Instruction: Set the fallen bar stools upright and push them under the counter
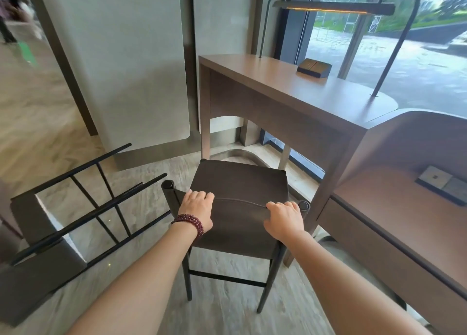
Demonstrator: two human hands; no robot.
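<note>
At 6 o'clock, forearms outstretched, left hand [195, 208] and right hand [284, 218] gripping backrest [240, 202] of upright dark-brown wooden bar stool [240, 180], fingers curled over. At 9 o'clock, second dark stool [75, 208] fallen sideways. At 1 o'clock, brown wooden counter [290, 92].

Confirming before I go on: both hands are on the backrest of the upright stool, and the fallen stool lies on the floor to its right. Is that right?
Not quite. The head view shows the fallen stool lying on the floor to the left of the upright stool, not to its right. The rest holds: the left hand and the right hand both grip its backrest.
</note>
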